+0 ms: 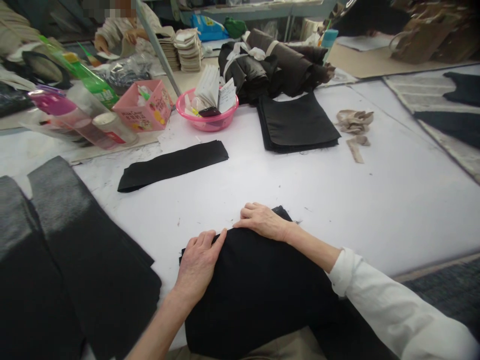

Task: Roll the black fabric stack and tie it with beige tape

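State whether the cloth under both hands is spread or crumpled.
Spread: the black cloth looks mostly smooth, left hand and right hand at its far edge.

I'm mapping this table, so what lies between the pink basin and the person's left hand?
The black strip does, with white tabletop between it and the left hand; the head view shows this, below the pink basin.

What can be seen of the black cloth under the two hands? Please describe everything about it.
The black cloth looks like smooth, matte fabric, with no pattern visible. It is spread broadly over the near part of the white table and stretches toward the person. The left hand lies on its far left part, and the right hand on its far edge. Small black corners stick out beyond it at both sides; whether they are separate layers, I cannot tell.
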`<state>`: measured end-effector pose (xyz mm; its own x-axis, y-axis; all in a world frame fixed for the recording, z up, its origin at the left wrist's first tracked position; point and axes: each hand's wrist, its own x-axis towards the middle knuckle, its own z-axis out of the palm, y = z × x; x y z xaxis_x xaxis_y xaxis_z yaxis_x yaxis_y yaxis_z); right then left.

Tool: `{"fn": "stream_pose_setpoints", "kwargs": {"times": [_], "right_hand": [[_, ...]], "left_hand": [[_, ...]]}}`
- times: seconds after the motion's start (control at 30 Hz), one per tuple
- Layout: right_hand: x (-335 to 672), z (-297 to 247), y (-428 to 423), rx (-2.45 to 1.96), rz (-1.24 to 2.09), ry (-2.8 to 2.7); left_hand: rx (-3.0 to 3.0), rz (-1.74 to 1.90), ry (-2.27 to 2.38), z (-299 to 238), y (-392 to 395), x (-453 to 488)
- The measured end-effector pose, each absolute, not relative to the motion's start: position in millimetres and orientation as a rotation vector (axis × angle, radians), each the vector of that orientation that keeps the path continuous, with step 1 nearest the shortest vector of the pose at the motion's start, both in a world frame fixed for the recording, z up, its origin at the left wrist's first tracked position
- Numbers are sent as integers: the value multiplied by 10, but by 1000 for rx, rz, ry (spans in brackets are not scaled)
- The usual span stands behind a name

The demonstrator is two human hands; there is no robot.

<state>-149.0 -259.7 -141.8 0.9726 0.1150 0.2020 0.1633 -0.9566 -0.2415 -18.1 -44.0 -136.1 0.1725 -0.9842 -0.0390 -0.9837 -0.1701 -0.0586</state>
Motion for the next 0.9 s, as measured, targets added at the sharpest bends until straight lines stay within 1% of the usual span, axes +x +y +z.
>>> {"fn": "stream_pose_setpoints", "kwargs": {"times": [0.17,0.5,0.9], "right_hand": [[-1513,-1440,-2589,-2851,-287,-202],[-1541,-1424,-2594,-2951,-292,-278],[-1654,-1389,-2728,-3005,-244,-275]], "left_hand": [[-2406,-1,1976,-1397,-417,-158],[-2270,-74,2008,-1330,-503,-231],[-2202,-53,2060,-1306,-605,-271]]}}
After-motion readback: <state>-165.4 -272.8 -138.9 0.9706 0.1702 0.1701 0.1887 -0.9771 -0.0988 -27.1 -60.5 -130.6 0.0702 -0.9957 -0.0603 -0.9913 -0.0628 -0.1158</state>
